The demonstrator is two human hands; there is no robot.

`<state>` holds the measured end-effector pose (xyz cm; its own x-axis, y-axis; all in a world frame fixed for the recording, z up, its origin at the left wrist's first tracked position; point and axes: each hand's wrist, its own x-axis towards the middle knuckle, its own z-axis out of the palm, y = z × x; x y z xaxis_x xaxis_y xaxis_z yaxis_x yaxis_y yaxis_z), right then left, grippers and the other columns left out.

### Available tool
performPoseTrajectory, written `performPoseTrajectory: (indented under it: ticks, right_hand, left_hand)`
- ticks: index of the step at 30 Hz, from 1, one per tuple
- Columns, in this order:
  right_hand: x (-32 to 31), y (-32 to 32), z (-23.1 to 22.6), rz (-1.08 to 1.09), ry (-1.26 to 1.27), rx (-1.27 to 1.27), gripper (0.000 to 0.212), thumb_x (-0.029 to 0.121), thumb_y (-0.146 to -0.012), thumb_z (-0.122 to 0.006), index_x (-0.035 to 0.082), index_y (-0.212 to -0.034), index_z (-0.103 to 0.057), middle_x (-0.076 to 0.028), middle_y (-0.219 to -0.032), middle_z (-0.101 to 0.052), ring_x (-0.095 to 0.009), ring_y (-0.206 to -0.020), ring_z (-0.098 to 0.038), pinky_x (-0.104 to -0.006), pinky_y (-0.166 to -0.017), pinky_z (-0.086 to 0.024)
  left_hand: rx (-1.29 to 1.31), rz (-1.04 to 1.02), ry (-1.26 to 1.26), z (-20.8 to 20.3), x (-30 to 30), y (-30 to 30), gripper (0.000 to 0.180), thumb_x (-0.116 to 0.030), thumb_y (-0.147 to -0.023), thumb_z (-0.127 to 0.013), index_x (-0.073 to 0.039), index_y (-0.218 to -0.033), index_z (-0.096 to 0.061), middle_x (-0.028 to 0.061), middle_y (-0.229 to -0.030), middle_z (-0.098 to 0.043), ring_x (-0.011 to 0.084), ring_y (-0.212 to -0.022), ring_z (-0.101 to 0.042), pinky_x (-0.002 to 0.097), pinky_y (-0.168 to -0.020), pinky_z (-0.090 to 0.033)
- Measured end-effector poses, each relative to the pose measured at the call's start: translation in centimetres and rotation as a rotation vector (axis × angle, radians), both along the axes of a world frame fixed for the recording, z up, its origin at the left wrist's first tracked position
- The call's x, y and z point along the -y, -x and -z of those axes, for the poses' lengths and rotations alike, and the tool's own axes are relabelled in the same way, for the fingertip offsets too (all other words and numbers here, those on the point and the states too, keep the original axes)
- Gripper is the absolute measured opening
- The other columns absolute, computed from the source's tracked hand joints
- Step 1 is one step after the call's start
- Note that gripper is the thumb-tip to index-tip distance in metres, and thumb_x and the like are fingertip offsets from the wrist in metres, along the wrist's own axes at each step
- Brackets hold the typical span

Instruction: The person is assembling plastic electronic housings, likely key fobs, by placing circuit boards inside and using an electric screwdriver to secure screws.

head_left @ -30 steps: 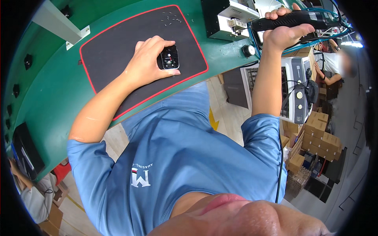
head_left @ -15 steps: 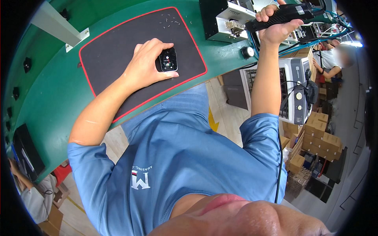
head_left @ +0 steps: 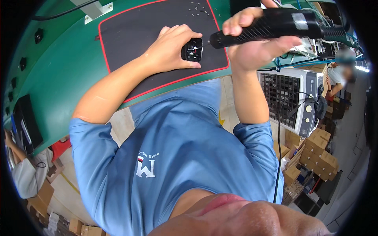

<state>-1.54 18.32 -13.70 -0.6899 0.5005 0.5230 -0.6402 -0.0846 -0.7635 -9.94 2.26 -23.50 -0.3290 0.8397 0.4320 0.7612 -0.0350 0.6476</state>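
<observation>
My left hand (head_left: 167, 48) grips a small black device housing (head_left: 193, 51) on a black mat with a red border (head_left: 130, 47). Its open side faces up, showing small electronic parts and wires inside. Fingers and thumb hold it at opposite ends. In my right hand (head_left: 250, 53) is a black electric screwdriver (head_left: 271, 26) with a ribbed grip and a cord at its back end. It lies nearly level, its tip pointing left toward the housing. Whether the tip touches the housing I cannot tell.
Several tiny screws (head_left: 200, 8) lie scattered at the mat's far edge. A metal bracket (head_left: 94, 11) stands on the green table (head_left: 51, 92). At right are an air cooler (head_left: 289, 98), cardboard boxes (head_left: 321, 157) and another person (head_left: 336, 74). Someone else sits at lower left.
My right hand has brought the screwdriver left and down from the equipment at the upper right to beside the housing. My left hand still holds the housing; the whole view has shifted.
</observation>
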Motion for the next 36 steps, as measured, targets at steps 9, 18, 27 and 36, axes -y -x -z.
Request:
performPoseTrajectory:
  ticks: [9, 18, 27, 36]
  right_hand:
    - [1.6, 0.4, 1.2, -0.067, -0.018, 0.067, 0.092, 0.082, -0.090, -0.039, 0.001, -0.133, -0.047, -0.008, -0.074, -0.056, -0.017, -0.054, -0.056, -0.0306, -0.052, -0.051]
    - [1.1, 0.8, 3.6, -0.179, 0.115, -0.055, 0.091, 0.082, -0.090, -0.042, 0.002, -0.133, -0.047, -0.009, -0.075, -0.057, -0.018, -0.056, -0.059, -0.0317, -0.053, -0.053]
    - [0.7, 0.6, 3.9, -0.327, 0.023, -0.058, 0.108, 0.096, -0.074, -0.035, 0.005, -0.131, -0.052, -0.009, -0.077, -0.058, -0.018, -0.058, -0.058, -0.0324, -0.053, -0.050]
    - [0.8, 1.4, 3.5, -0.201, 0.014, 0.127, 0.099, 0.092, -0.079, -0.036, 0.005, -0.125, -0.052, -0.008, -0.075, -0.057, -0.017, -0.056, -0.055, -0.0322, -0.054, -0.049]
  left_hand:
    - [0.020, 0.019, 0.000, -0.3, 0.0, -0.2, 0.071, -0.038, -0.066, -0.091, -0.008, -0.121, -0.058, 0.0054, -0.105, -0.055, 0.0252, -0.104, -0.055, 0.0391, -0.093, -0.036]
    - [0.039, -0.004, -0.009, -0.1, -0.2, -0.2, 0.071, -0.039, -0.063, -0.091, -0.010, -0.122, -0.065, 0.0049, -0.103, -0.058, 0.0252, -0.104, -0.058, 0.0403, -0.090, -0.039]
    - [0.034, 0.020, -0.021, -0.3, -0.2, -0.2, 0.064, -0.036, -0.064, -0.092, -0.008, -0.110, -0.058, 0.0059, -0.101, -0.053, 0.0254, -0.099, -0.056, 0.0382, -0.087, -0.038]
    - [0.005, 0.012, 0.040, -0.6, -0.2, 0.1, 0.065, -0.043, -0.064, -0.090, -0.007, -0.113, -0.065, 0.0064, -0.102, -0.059, 0.0261, -0.104, -0.058, 0.0413, -0.090, -0.039]
